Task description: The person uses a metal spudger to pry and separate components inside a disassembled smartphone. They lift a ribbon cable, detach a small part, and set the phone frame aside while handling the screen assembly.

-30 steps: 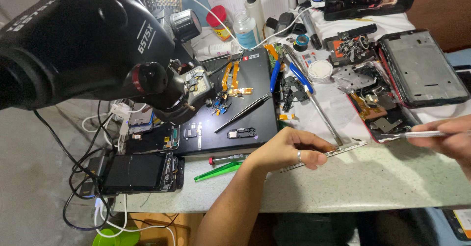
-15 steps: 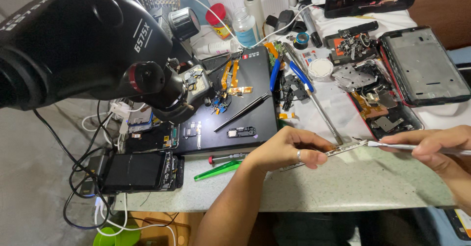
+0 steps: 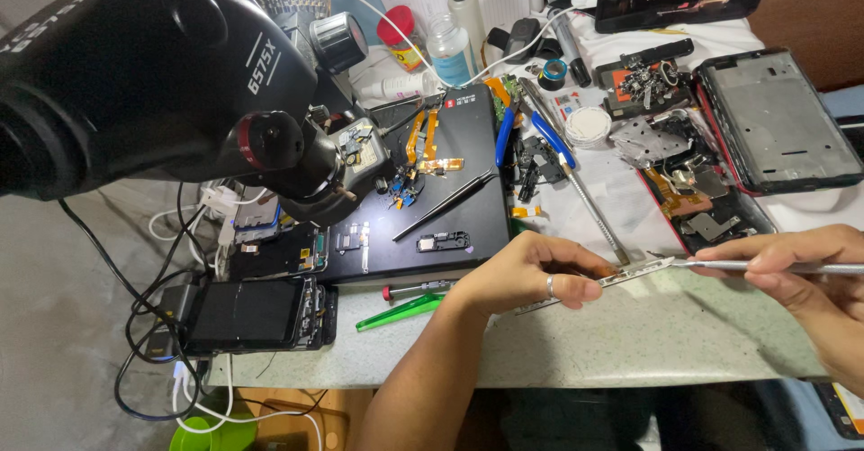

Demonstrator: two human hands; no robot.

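A thin silver metal strip is lying low and right of centre in the frame, just above the pale speckled worktop. The left hand, wearing a ring, is pinching the strip between closed fingers and thumb. The right hand, at the right edge of the frame, is closed around a slim metal tool, and the tool's tip is meeting the strip's upper right end.

A large black microscope is filling the upper left of the frame. Below it, a black work mat is sitting on the worktop, carrying black tweezers, orange flex cables and small parts. A green pry tool and a small screwdriver are lying just beside the left wrist, at the mat's lower edge. At lower left, an opened phone is resting with black cables trailing off the edge. Blue-handled pliers are lying above centre, and an empty phone frame is sitting at the upper right among loose metal shields. Bottles are standing along the top edge, including a clear one with a blue label.
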